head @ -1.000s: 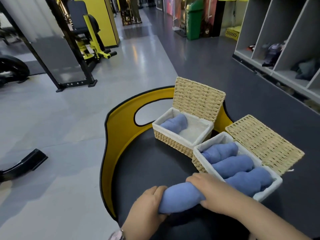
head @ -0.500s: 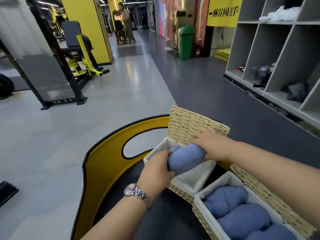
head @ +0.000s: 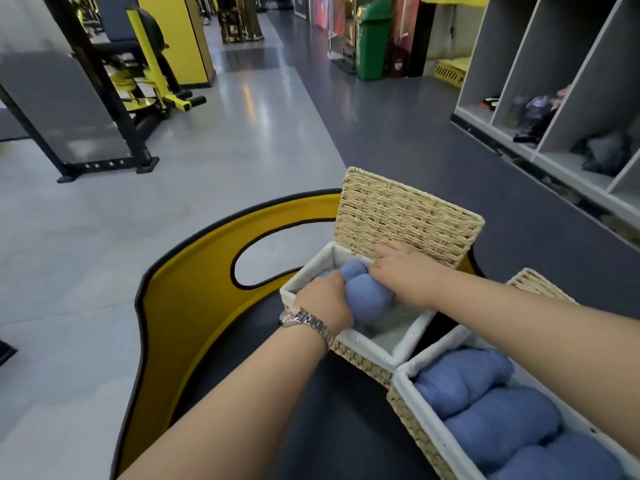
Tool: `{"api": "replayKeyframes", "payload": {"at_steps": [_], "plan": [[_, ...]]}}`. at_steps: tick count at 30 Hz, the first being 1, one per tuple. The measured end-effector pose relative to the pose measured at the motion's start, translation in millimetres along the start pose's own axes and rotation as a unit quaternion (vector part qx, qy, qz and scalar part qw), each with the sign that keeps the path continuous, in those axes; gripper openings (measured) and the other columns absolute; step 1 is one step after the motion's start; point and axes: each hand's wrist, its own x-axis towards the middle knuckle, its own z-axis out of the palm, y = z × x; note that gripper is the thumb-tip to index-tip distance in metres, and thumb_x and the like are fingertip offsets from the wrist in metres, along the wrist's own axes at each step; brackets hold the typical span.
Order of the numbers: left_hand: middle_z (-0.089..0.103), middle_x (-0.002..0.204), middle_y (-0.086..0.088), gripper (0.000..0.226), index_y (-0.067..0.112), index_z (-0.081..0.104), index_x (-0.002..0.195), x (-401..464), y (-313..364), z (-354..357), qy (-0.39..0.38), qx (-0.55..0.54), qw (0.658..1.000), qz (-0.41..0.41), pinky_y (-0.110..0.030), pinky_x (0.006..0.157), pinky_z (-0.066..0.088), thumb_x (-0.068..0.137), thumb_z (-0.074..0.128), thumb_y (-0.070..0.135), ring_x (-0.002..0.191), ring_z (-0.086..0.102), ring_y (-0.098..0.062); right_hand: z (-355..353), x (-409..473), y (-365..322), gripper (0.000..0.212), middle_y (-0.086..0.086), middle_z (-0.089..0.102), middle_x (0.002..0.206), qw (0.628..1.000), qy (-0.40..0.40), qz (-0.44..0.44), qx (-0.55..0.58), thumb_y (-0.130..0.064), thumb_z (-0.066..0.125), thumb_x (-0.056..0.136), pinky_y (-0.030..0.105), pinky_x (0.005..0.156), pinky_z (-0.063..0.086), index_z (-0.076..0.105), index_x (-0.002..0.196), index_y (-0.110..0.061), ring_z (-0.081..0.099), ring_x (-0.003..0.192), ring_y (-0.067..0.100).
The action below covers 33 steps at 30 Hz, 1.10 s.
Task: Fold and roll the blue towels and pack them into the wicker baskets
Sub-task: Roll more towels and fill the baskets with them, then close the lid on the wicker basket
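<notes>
A rolled blue towel (head: 366,295) lies inside the far wicker basket (head: 398,344), against its back left corner, next to another roll mostly hidden behind it. My left hand (head: 325,299) grips the towel's near end and my right hand (head: 401,271) holds its far end, both inside the white liner. The basket's woven lid (head: 405,216) stands open behind my hands. The near wicker basket (head: 405,386) at lower right holds three rolled blue towels (head: 498,424) side by side.
Both baskets sit on a dark round surface with a raised yellow rim (head: 194,271) that has a handle cutout. Grey cubby shelves (head: 554,84) stand at right. Gym equipment (head: 138,74) and a green bin (head: 372,39) lie beyond on the grey floor.
Both hands carried the rolled towel from the dark surface up into the far basket and have now pushed it down against the back left corner.
</notes>
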Motion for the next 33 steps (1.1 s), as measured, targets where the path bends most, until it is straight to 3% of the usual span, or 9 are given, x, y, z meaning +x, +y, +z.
{"api": "replayKeyframes", "payload": {"at_steps": [4,9,12,16,23,25,29,31,33], "plan": [[0.062,0.111,-0.007,0.029,0.024,0.049,0.098,4.7,7.6,-4.6,-0.018,0.013,1.0,-0.008,-0.038,0.084,0.053,0.076,0.067,0.031,0.103,0.06,-0.026,2.8,1.7,-6.6,0.021,0.005,0.06,0.105,0.999,-0.047,0.018,0.017,-0.016,0.061,0.079,0.035,0.091,0.023,0.06,0.1,-0.017,0.041,0.111,0.026],[0.058,0.12,-0.004,0.065,0.023,0.052,0.12,18.7,16.1,6.0,-0.051,0.03,0.995,-0.076,-0.042,0.085,0.053,0.06,0.071,0.039,0.109,0.06,-0.029,15.4,4.7,-13.4,0.02,0.004,0.063,0.107,0.997,-0.081,0.01,-0.01,-0.015,0.054,0.083,0.036,0.093,0.024,0.06,0.102,-0.019,0.04,0.113,0.025],[0.057,0.115,-0.003,0.069,0.027,0.054,0.114,24.4,17.6,14.8,-0.037,0.045,0.992,-0.11,-0.039,0.077,0.054,0.051,0.079,0.041,0.105,0.061,-0.026,22.2,5.8,-17.0,0.018,0.002,0.064,0.103,0.997,-0.079,0.009,-0.011,-0.012,0.053,0.083,0.035,0.093,0.025,0.06,0.098,-0.02,0.041,0.113,0.024],[0.055,0.117,-0.004,0.066,0.022,0.055,0.116,32.8,12.8,20.2,-0.045,0.051,0.99,-0.125,-0.037,0.077,0.053,0.058,0.08,0.04,0.107,0.059,-0.025,23.8,13.8,-21.8,0.018,0.001,0.062,0.108,0.993,-0.109,0.033,-0.008,-0.016,0.053,0.087,0.034,0.099,0.025,0.063,0.102,-0.02,0.041,0.116,0.022],[0.056,0.113,-0.008,0.066,0.02,0.06,0.114,26.3,6.4,26.8,-0.03,0.086,0.993,-0.07,-0.04,0.081,0.055,0.053,0.069,0.044,0.101,0.059,-0.027,23.1,7.0,-27.9,0.02,0.004,0.062,0.111,0.994,-0.098,0.053,-0.004,-0.015,0.048,0.09,0.035,0.1,0.025,0.059,0.107,-0.019,0.039,0.119,0.025],[0.059,0.109,-0.006,0.059,0.022,0.061,0.116,13.3,6.7,19.3,-0.025,0.078,0.996,-0.036,-0.039,0.081,0.055,0.062,0.066,0.045,0.097,0.06,-0.026,14.0,-3.0,-26.3,0.024,0.003,0.061,0.114,0.995,-0.088,0.055,0.012,-0.014,0.046,0.09,0.037,0.1,0.027,0.058,0.11,-0.019,0.04,0.118,0.026],[0.062,0.114,0.001,0.033,0.024,0.061,0.115,-47.3,-3.6,26.7,0.138,0.015,0.982,0.127,-0.034,0.087,0.049,0.086,0.045,0.027,0.102,0.058,-0.02,-6.4,-45.7,-20.9,0.016,-0.002,0.064,0.095,0.98,0.088,0.114,0.134,-0.03,0.052,0.088,0.041,0.088,0.039,0.065,0.092,-0.02,0.054,0.097,0.025],[0.063,0.113,0.005,0.039,0.025,0.063,0.112,-76.0,-10.0,40.9,0.185,-0.01,0.963,0.198,-0.034,0.09,0.048,0.081,0.038,0.025,0.104,0.057,-0.019,-15.8,-73.6,-17.2,0.025,-0.002,0.062,0.083,0.952,0.205,0.164,0.158,-0.031,0.047,0.09,0.04,0.078,0.043,0.065,0.079,-0.018,0.056,0.084,0.025],[0.059,0.122,0.006,0.05,0.026,0.059,0.119,-88.1,-17.8,58.7,0.177,0.003,0.954,0.242,-0.034,0.102,0.042,0.074,0.036,0.02,0.116,0.052,-0.018,-26.0,-98.3,-11.9,0.014,0.0,0.06,0.089,0.908,0.309,0.227,0.168,-0.022,0.053,0.089,0.039,0.077,0.041,0.065,0.086,-0.016,0.053,0.085,0.025]]}}
